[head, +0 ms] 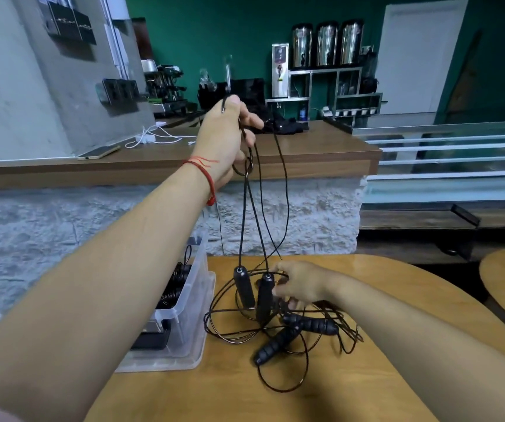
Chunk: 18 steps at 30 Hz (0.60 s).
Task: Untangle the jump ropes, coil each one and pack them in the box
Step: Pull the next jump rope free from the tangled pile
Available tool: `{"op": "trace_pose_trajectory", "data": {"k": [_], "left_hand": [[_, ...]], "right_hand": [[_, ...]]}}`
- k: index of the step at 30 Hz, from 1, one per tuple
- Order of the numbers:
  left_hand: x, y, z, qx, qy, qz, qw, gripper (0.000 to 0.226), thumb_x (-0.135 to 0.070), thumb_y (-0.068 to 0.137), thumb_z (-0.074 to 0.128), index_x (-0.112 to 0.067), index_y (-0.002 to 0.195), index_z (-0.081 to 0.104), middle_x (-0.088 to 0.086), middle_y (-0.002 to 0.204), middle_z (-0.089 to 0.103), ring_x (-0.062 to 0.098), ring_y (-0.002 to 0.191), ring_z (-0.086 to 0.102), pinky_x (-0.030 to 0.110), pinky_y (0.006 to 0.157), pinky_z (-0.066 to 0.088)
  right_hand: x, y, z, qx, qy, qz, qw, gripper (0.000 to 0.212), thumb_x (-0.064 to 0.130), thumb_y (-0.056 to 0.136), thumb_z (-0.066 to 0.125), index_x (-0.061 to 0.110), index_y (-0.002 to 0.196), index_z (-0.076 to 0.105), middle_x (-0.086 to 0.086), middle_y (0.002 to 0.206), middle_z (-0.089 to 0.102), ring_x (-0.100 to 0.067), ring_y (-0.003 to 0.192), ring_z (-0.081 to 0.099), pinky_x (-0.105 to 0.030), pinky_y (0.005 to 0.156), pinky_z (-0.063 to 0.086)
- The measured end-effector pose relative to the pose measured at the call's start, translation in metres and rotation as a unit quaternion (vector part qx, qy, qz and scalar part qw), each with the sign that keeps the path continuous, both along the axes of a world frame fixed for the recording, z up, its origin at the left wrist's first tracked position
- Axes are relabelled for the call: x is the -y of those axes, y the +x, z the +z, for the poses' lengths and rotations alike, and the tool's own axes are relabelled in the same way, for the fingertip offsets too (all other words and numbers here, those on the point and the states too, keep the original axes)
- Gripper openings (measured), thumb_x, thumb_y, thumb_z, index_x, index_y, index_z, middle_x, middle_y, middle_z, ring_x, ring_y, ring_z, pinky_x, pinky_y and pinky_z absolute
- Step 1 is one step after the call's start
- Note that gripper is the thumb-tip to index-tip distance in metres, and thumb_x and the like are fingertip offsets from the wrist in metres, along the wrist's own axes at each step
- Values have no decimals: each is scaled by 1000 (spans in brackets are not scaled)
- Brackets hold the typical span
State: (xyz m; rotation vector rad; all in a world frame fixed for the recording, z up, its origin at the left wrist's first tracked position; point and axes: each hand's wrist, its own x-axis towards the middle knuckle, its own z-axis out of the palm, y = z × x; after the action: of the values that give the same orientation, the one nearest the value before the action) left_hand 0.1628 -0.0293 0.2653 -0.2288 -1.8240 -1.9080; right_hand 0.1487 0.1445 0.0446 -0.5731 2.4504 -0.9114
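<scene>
Box [194,318], clear, at left edge of desk [382,269]: black coiled ropes [175,287] already packed inside, and a dark flat item lower down, not identified. Left hand [223,141] raised high, closed round a cord [243,233]; held up, it is judged, so the weight of two hanging handles [244,289] draws one rope out of the pile. Right hand [296,284] kept low beside those handles, fingers curled among cords; whether anything is gripped cannot be told. Tangle [293,333] lies on the desk beneath, with two more handles in it.
</scene>
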Motion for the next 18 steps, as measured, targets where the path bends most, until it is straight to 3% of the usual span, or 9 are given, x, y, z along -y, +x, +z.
{"op": "trace_pose_trajectory", "data": {"k": [2, 5, 7, 9, 11, 12, 14, 16, 18], "left_hand": [[8, 4, 12, 12, 31, -35, 999, 29, -30, 112, 37, -18, 89, 48, -1, 78, 70, 9, 49, 46, 19, 38, 19], [19, 9, 31, 41, 3, -89, 995, 28, -33, 114, 38, -20, 91, 49, -1, 79, 69, 9, 52, 43, 17, 33, 20], [21, 10, 34, 50, -27, -105, 993, 28, -35, 114, 39, -21, 92, 49, 0, 82, 70, 9, 53, 43, 16, 32, 21], [18, 10, 30, 51, -38, -105, 992, 27, -35, 114, 39, -19, 93, 50, 2, 83, 70, 9, 53, 44, 16, 32, 23], [13, 9, 22, 51, -30, -102, 993, 27, -33, 113, 40, -18, 94, 49, 3, 82, 70, 10, 53, 44, 16, 32, 23], [11, 9, 19, 52, -23, -101, 993, 26, -33, 113, 40, -18, 94, 49, 3, 82, 71, 10, 52, 45, 16, 33, 24], [7, 7, 12, 54, -14, -98, 994, 27, -34, 113, 41, -18, 92, 49, 3, 81, 71, 10, 52, 44, 15, 33, 23], [5, 5, 9, 57, -9, -94, 994, 27, -33, 113, 41, -18, 91, 49, 2, 81, 71, 9, 51, 44, 15, 33, 22], [3, 4, 7, 57, -11, -97, 994, 27, -33, 112, 41, -18, 91, 50, 2, 82, 71, 9, 52, 44, 15, 34, 22]], "right_hand": [[-9, 1, -3, 10, -41, 10, 999, 24, 32, 110, 55, 17, 127, 62, -13, 105, 75, -11, 61, 66, -21, 50, 45], [-22, -2, -21, 149, -179, -59, 971, 35, 45, 112, 45, 23, 127, 68, -8, 95, 71, -12, 57, 48, -22, 45, 21], [-29, -10, -32, 214, -230, -111, 943, 39, 47, 111, 45, 23, 129, 70, -3, 89, 66, -11, 57, 43, -21, 42, 16], [-31, -10, -35, 217, -196, -117, 949, 38, 45, 110, 48, 20, 131, 67, -1, 91, 65, -10, 59, 45, -20, 44, 21], [-28, -4, -34, 168, -111, -86, 976, 40, 47, 105, 58, 21, 135, 59, -1, 110, 67, -10, 73, 59, -21, 54, 40], [-24, 0, -33, 126, -71, -67, 987, 46, 47, 101, 64, 24, 140, 54, -1, 124, 66, -13, 90, 66, -25, 67, 49], [-15, 5, -29, 5, -45, -51, 998, 58, 36, 99, 71, 31, 150, 46, 1, 147, 57, -18, 125, 61, -31, 96, 51], [-5, 14, -13, -90, -122, -55, 987, 48, 18, 103, 62, 32, 148, 53, 7, 150, 54, -21, 136, 56, -35, 111, 47], [1, 19, 7, -48, -236, -27, 970, 45, 11, 105, 50, 32, 144, 58, 9, 144, 59, -19, 134, 58, -37, 114, 46]]}}
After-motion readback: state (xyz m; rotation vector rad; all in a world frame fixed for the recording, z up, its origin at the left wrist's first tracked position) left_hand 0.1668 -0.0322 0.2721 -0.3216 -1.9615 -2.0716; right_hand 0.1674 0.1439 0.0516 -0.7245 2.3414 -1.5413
